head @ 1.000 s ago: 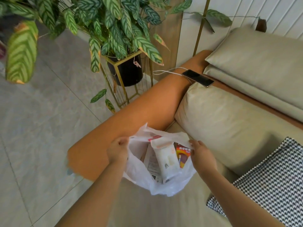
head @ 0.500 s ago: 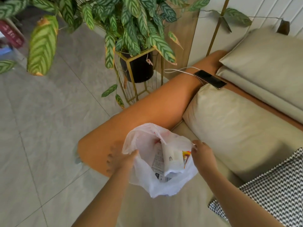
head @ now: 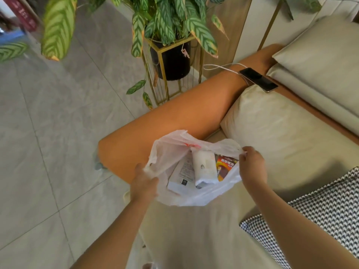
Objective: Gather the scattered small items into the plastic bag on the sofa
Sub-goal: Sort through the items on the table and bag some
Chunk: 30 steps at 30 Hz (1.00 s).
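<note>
Apparently the gathering is nearing its end: the plastic bag [head: 194,193] is sitting on the sofa [head: 281,136] seat just beside the orange armrest [head: 174,121], and at least 3 items are lying inside it: 1 white tissue pack [head: 204,167], 1 white printed packet [head: 182,175] and 1 red battery card [head: 226,166]. The left hand [head: 144,183] is pinching the rim nearer the armrest, and the right hand [head: 252,166] is pinching the rim farther from it. No loose small item is showing near the armrest, besides 1 phone [head: 258,79] lying on it.
</note>
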Motion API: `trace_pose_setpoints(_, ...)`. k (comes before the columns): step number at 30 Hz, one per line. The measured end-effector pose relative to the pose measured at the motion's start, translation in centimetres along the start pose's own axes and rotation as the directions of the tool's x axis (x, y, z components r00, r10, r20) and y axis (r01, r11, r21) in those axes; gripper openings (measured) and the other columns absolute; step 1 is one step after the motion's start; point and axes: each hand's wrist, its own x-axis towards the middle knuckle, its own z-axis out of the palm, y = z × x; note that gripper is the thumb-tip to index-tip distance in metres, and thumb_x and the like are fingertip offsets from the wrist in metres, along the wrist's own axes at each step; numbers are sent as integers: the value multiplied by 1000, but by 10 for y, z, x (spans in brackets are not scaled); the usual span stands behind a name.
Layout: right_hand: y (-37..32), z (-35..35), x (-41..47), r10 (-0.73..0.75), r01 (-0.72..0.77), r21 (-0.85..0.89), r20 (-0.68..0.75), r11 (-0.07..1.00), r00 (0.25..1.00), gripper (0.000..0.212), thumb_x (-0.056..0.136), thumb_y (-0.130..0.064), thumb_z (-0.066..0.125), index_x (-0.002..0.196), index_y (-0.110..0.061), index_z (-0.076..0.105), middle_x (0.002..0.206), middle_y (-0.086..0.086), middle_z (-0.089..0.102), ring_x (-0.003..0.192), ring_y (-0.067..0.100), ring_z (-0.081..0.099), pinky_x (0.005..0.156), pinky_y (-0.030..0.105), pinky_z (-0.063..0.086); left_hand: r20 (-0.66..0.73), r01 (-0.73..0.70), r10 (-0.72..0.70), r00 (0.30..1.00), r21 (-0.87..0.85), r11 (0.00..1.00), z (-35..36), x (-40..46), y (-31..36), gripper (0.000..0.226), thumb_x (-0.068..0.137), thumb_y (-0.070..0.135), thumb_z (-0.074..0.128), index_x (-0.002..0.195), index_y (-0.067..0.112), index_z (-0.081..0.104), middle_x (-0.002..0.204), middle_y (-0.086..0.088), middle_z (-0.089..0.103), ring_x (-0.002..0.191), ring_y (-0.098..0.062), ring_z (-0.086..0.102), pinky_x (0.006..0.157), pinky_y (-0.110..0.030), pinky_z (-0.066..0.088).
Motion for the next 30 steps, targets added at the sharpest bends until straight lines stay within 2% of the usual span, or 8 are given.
trace_pose_setpoints(6, -8, -9, -15, -56, 68, -135, 89, 989, 994, 28, 94, -17, 44, 121, -16, 53, 116, 12, 59, 103, 35, 57, 78, 37, 44, 24, 4, -4, 1000, 9, 1000, -13, -17, 9, 30, 88, 21, 64, 109, 4, 50, 84, -14, 62, 57, -26, 61, 44, -26, 52)
trace_pose_setpoints(9, -2, -5, -28, -43, 58, -160, 100, 985, 994, 29, 93, -20, 42, 119, -20, 55, 116, 9, 62, 101, 33, 59, 72, 33, 40, -62, 33, -26, 998, 114, 993, -9, -18, 13, 38, 95, 37, 51, 107, 1, 54, 98, -22, 65, 86, -35, 65, 73, -38, 51)
trace_pose_setpoints(13, 1, -5, -34, -84, 86, -214, 19, 973, 996, 25, 92, -23, 46, 113, -20, 59, 108, 7, 65, 105, 29, 51, 67, 32, 37, -166, 1, 22, 986, 134, 991, -11, -2, 18, 41, 96, 36, 49, 109, -1, 59, 110, -22, 64, 105, -36, 57, 90, -42, 46)
trace_pose_setpoints(15, -3, -6, -37, -154, 155, -276, 26, 949, 988, 26, 92, -26, 51, 115, -18, 58, 111, 5, 65, 109, 28, 48, 72, 33, 40, -135, 26, -9, 991, 124, 992, -14, 0, 16, 41, 94, 36, 52, 112, 0, 59, 115, -20, 62, 108, -35, 56, 90, -39, 45)
trace_pose_setpoints(19, -26, 2, -46, -241, 254, -361, 83, 897, 967, 39, 91, -33, 54, 128, -19, 51, 125, 5, 57, 117, 28, 46, 92, 37, 36, -52, 137, -145, 988, -140, 981, -25, -11, 2, 43, 85, 30, 67, 118, 7, 55, 119, -10, 60, 105, -28, 57, 78, -29, 40)
trace_pose_setpoints(23, -67, 26, -74, -395, 427, -268, 167, 864, 903, 41, 91, -32, 53, 130, -20, 50, 127, 3, 57, 118, 26, 48, 96, 38, 34, -27, 73, -85, 996, -294, 953, -54, -27, -18, 39, 79, 27, 74, 113, 11, 60, 99, 3, 64, 93, -15, 62, 76, -22, 40)
trace_pose_setpoints(26, -97, 53, -111, -450, 513, -182, 298, 839, 842, 37, 91, -32, 51, 126, -20, 50, 118, 3, 60, 111, 27, 55, 91, 37, 38, 15, 117, -117, 993, -202, 972, -77, -43, -45, 40, 83, 24, 70, 119, 15, 56, 105, 0, 62, 97, -20, 62, 80, -26, 46)
trace_pose_setpoints(30, -123, 95, -175, -475, 556, -27, 487, 831, 733, 15, 89, -30, 54, 103, -24, 56, 103, 1, 63, 100, 24, 59, 88, 35, 45, 66, 205, -198, 978, -116, 972, -110, -68, -103, 8, 85, 29, 63, 92, 25, 63, 105, -7, 69, 94, -26, 67, 78, -31, 53)
